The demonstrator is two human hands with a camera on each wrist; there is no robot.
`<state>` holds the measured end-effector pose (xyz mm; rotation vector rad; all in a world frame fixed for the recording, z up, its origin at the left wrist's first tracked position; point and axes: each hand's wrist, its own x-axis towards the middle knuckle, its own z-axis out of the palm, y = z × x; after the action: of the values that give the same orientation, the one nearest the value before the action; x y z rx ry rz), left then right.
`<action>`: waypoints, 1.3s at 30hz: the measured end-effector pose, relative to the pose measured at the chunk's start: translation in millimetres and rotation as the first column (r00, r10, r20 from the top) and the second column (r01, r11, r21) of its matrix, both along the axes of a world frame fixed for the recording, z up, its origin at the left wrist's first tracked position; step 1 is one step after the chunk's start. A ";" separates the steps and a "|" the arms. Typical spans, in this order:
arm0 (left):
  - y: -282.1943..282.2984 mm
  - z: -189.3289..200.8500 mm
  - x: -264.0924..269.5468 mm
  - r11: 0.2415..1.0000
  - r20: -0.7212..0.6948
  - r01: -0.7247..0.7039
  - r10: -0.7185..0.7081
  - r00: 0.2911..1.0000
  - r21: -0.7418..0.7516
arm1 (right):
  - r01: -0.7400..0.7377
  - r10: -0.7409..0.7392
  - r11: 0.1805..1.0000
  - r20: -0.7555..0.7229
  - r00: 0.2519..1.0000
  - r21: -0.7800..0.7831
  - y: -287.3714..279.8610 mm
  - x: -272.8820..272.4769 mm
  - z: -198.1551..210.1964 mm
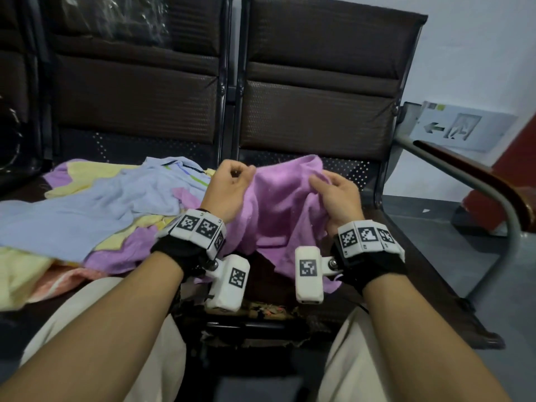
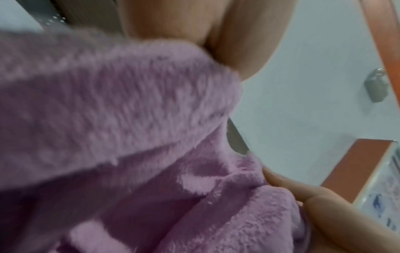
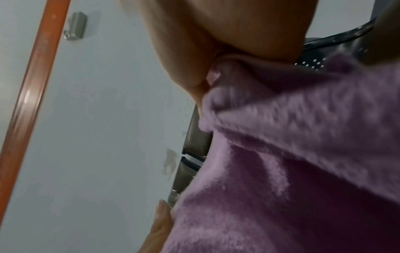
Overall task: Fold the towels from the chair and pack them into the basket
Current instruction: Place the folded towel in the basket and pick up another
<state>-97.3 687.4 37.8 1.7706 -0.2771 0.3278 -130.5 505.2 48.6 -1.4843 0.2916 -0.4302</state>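
Observation:
A fluffy purple towel (image 1: 285,204) hangs bunched between both hands above the right seat of a dark brown bench. My left hand (image 1: 232,184) pinches its upper left edge with curled fingers. My right hand (image 1: 333,192) grips the upper right part, thumb over the cloth. The left wrist view is filled by the purple towel (image 2: 121,111), with the right hand's fingers (image 2: 307,190) at its lower right. In the right wrist view the purple towel (image 3: 292,154) covers the right half. No basket is in view.
A heap of towels lies on the left seat: a light blue one (image 1: 87,210) on top, yellow (image 1: 17,274) and purple (image 1: 124,250) ones beneath. The bench backrest (image 1: 316,91) rises behind. A metal armrest (image 1: 464,181) curves at the right; grey floor lies beyond.

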 end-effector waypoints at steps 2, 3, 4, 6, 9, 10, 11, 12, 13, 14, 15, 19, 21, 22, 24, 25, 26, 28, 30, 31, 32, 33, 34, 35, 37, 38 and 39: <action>2.7 -11.1 3.3 0.997 -0.115 0.070 -0.073 0.991 -0.029 | -0.065 0.062 0.998 -0.106 0.992 -0.024 -4.2 4.2 -8.5; 4.5 -16.4 4.2 0.992 -0.195 0.120 -0.127 0.973 -0.049 | -0.093 0.085 0.995 -0.152 0.985 -0.047 -5.4 4.7 -11.8; 6.3 -21.5 5.2 0.983 -0.271 0.174 -0.185 0.944 -0.064 | -0.128 0.107 0.987 -0.193 0.975 -0.099 -7.0 5.8 -17.0; 9.2 -30.7 6.2 0.967 -0.378 0.254 -0.226 0.898 0.025 | -0.208 0.126 0.940 -0.291 0.948 -0.270 -9.7 6.2 -26.2; 11.9 -45.1 5.3 0.918 -0.438 0.319 -0.192 0.878 0.236 | -0.340 0.093 0.794 -0.452 0.887 -0.504 -10.7 3.3 -37.1; 12.1 -49.2 4.0 0.892 -0.450 0.345 -0.190 0.873 0.292 | -0.370 0.074 0.743 -0.481 0.873 -0.557 -10.9 2.2 -40.6; 12.1 -51.6 2.2 0.850 -0.463 0.380 -0.189 0.866 0.365 | -0.400 0.049 0.687 -0.510 0.858 -0.607 -10.3 0.0 -42.5; 12.4 -53.4 0.1 0.787 -0.479 0.423 -0.188 0.858 0.449 | -0.429 0.022 0.626 -0.535 0.845 -0.651 -10.5 -1.7 -44.6; 12.3 -55.3 -2.0 0.719 -0.499 0.466 -0.190 0.846 0.516 | -0.465 -0.006 0.567 -0.568 0.823 -0.680 -10.7 -4.2 -45.7; 12.7 -57.0 -3.6 0.653 -0.521 0.509 -0.200 0.830 0.560 | -0.509 -0.033 0.512 -0.608 0.793 -0.692 -11.4 -6.3 -46.5; 13.4 -57.9 -5.7 0.589 -0.537 0.541 -0.204 0.818 0.600 | -0.562 -0.057 0.463 -0.656 0.753 -0.685 -12.0 -8.6 -46.4; 18.4 -64.4 -11.3 0.323 -0.502 0.540 -0.198 0.842 0.777 | -0.740 -0.108 0.303 -0.793 0.600 -0.601 -14.9 -14.3 -47.5; 21.8 -68.0 -11.3 0.241 -0.463 0.497 -0.188 0.866 0.833 | -0.723 -0.139 0.237 -0.759 0.636 -0.649 -14.5 -14.4 -45.8; 23.1 -69.2 -10.6 0.228 -0.453 0.490 -0.196 0.869 0.841 | -0.693 -0.139 0.243 -0.732 0.667 -0.678 -14.2 -13.8 -44.5; 23.0 -67.8 -9.7 0.247 -0.419 0.469 -0.230 0.879 0.848 | -0.617 -0.096 0.310 -0.670 0.736 -0.723 -13.7 -12.6 -40.7; 22.0 -65.3 -9.1 0.297 -0.381 0.444 -0.246 0.891 0.845 | -0.576 -0.065 0.346 -0.632 0.773 -0.740 -12.9 -12.0 -37.5; 21.0 -60.4 -8.2 0.384 -0.329 0.410 -0.261 0.907 0.827 | -0.529 -0.031 0.381 -0.582 0.812 -0.758 -12.1 -11.4 -34.2; 18.8 -45.1 -8.7 0.615 -0.215 0.352 -0.287 0.933 0.706 | -0.423 0.009 0.460 -0.473 0.881 -0.780 -9.4 -10.9 -28.2; 16.3 -24.7 -10.3 0.808 -0.161 0.364 -0.327 0.931 0.464 | -0.317 0.021 0.539 -0.364 0.931 -0.781 -6.6 -9.4 -24.4; 15.2 -14.5 -11.5 0.863 -0.158 0.389 -0.357 0.921 0.322 | -0.277 0.054 0.600 -0.307 0.950 -0.751 -4.9 -8.6 -22.9; 14.9 -5.3 -12.9 0.891 -0.156 0.410 -0.385 0.910 0.192 | -0.259 0.116 0.657 -0.244 0.963 -0.708 -2.4 -8.9 -20.4; 14.9 2.2 -14.2 0.902 -0.158 0.425 -0.410 0.898 0.078 | -0.266 0.198 0.690 -0.178 0.964 -0.674 0.5 -9.4 -17.6; 15.4 7.4 -15.5 0.899 -0.167 0.437 -0.433 0.886 -0.016 | -0.304 0.293 0.698 -0.129 0.947 -0.648 3.8 -10.4 -14.8; 15.7 11.0 -17.0 0.890 -0.179 0.447 -0.456 0.872 -0.092 | -0.362 0.386 0.689 -0.106 0.917 -0.628 7.0 -11.4 -13.5; 14.4 13.2 -19.3 0.875 -0.188 0.450 -0.479 0.857 -0.178 | -0.496 0.539 0.624 -0.126 0.833 -0.604 12.6 -14.1 -13.3; 13.3 12.5 -19.6 0.876 -0.187 0.447 -0.477 0.859 -0.183 | -0.544 0.580 0.584 -0.160 0.799 -0.602 14.7 -15.1 -14.3; 11.6 10.9 -19.6 0.879 -0.184 0.446 -0.472 0.862 -0.169 | -0.561 0.586 0.551 -0.191 0.787 -0.618 16.3 -16.1 -14.7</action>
<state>-116.9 699.0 48.7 1.5457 -0.4985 -0.1945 -146.6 521.5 33.8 -2.1448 -0.4483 0.0053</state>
